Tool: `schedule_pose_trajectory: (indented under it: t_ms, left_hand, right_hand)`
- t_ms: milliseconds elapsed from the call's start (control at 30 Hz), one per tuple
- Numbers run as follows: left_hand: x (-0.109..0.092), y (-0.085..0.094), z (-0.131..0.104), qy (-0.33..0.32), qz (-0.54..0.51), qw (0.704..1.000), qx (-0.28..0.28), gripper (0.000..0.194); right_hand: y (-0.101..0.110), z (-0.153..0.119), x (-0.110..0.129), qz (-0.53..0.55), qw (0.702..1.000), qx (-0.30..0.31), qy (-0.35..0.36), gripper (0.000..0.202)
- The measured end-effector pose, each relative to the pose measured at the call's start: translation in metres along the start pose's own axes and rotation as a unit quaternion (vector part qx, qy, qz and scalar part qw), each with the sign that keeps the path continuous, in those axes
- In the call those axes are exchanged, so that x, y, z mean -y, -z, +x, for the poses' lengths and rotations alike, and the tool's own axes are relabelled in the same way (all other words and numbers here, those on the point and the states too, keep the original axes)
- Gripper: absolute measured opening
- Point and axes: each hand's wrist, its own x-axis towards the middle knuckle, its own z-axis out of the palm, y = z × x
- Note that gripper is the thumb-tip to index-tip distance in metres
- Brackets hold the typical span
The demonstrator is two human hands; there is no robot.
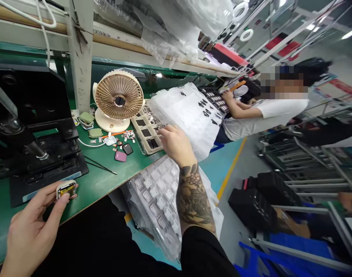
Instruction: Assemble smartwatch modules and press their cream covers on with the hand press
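My left hand [39,221] pinches a smartwatch case [66,189] between thumb and fingers, above the bench's front edge. The case has a pale metal rim, and its open side shows a yellow part inside. My right hand [176,144] reaches over the right edge of a beige compartment box [148,144], its fingers curled together at the tips. Whatever those fingertips hold, if anything, is too small or hidden to make out. Dark flat parts and small pale pieces lie in the box's compartments.
A black press [34,134] stands at the left, with tweezers [100,165] beside it. Behind are a beige fan [119,100] and several loose small parts. Trays of watch cases [157,200] sit below the bench edge. At the right, a co-worker [265,111] works near a white-covered stack [187,111].
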Motion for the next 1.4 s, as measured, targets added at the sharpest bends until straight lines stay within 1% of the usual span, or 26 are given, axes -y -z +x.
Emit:
schedule_pose_trajectory:
  t_ms: [67, 133, 233, 367, 467, 567, 700, 733, 800, 867, 933, 1033, 1100, 1167, 1233, 1267, 1333, 1400]
  left_hand:
    - [0.004, 0.000, 0.000, 0.019, 0.018, 1.000, -0.004, 0.046]
    - [0.005, -0.001, 0.000, 0.034, 0.023, 0.999, -0.009, 0.047]
    - [0.001, -0.003, 0.000, 0.041, 0.004, 0.999, -0.008, 0.047]
    - [-0.010, -0.005, 0.001, 0.025, -0.032, 0.999, 0.002, 0.039]
    - [-0.016, -0.006, 0.003, 0.005, -0.052, 0.999, 0.004, 0.032]
    - [-0.017, -0.007, 0.006, -0.002, -0.067, 0.998, 0.004, 0.033]
    - [-0.016, -0.007, 0.007, 0.012, -0.098, 0.995, 0.011, 0.036]
    - [-0.016, -0.007, 0.006, 0.013, -0.101, 0.995, 0.012, 0.035]
    - [-0.015, -0.006, 0.004, 0.013, -0.095, 0.995, 0.007, 0.032]
    - [-0.014, -0.005, 0.003, 0.020, -0.082, 0.996, 0.001, 0.032]
    - [-0.013, -0.004, 0.003, 0.026, -0.078, 0.997, -0.003, 0.034]
    - [-0.010, -0.002, 0.002, 0.018, -0.073, 0.997, -0.006, 0.033]
    - [-0.006, -0.001, 0.002, 0.004, -0.055, 0.998, -0.005, 0.032]
    - [-0.003, -0.001, 0.002, -0.012, -0.034, 0.999, -0.005, 0.029]
    - [-0.002, -0.001, 0.003, -0.027, -0.023, 0.999, -0.008, 0.026]
    - [-0.003, -0.002, 0.004, -0.037, -0.023, 0.999, -0.011, 0.024]
    - [-0.007, -0.003, 0.006, -0.059, -0.025, 0.998, -0.016, 0.020]
    - [-0.013, -0.004, 0.008, -0.078, -0.020, 0.997, -0.017, 0.017]
  right_hand:
    - [0.009, 0.002, -0.029, -0.069, 0.993, 0.086, -0.038, 0.029]
    - [0.010, 0.004, -0.042, -0.090, 0.987, 0.131, -0.033, 0.026]
    - [0.001, 0.008, -0.040, -0.092, 0.985, 0.144, -0.004, 0.019]
    - [-0.013, 0.014, -0.032, -0.093, 0.985, 0.144, 0.033, 0.023]
    - [-0.021, 0.015, -0.036, -0.097, 0.987, 0.116, 0.058, 0.022]
    - [-0.030, 0.012, -0.046, -0.097, 0.990, 0.079, 0.068, 0.019]
    - [-0.036, 0.005, -0.050, -0.076, 0.996, 0.007, 0.040, 0.017]
    - [-0.036, 0.003, -0.050, -0.063, 0.997, 0.000, 0.033, 0.018]
    - [-0.036, 0.001, -0.047, -0.045, 0.999, 0.004, 0.025, 0.021]
    - [-0.035, 0.001, -0.045, -0.036, 0.999, 0.012, 0.019, 0.025]
    - [-0.036, 0.002, -0.042, -0.017, 1.000, 0.008, 0.006, 0.029]
    - [-0.038, 0.002, -0.038, 0.044, 0.998, -0.026, -0.024, 0.032]
    - [-0.038, 0.001, -0.034, 0.087, 0.993, -0.070, -0.046, 0.032]
    - [-0.037, -0.002, -0.027, 0.131, 0.979, -0.140, -0.073, 0.031]
    - [-0.037, -0.005, -0.013, 0.190, 0.955, -0.213, -0.086, 0.030]
    - [-0.037, -0.006, -0.004, 0.230, 0.940, -0.239, -0.081, 0.029]
    - [-0.038, -0.009, 0.022, 0.330, 0.906, -0.260, -0.054, 0.025]
    - [-0.041, -0.011, 0.054, 0.427, 0.870, -0.245, -0.014, 0.020]
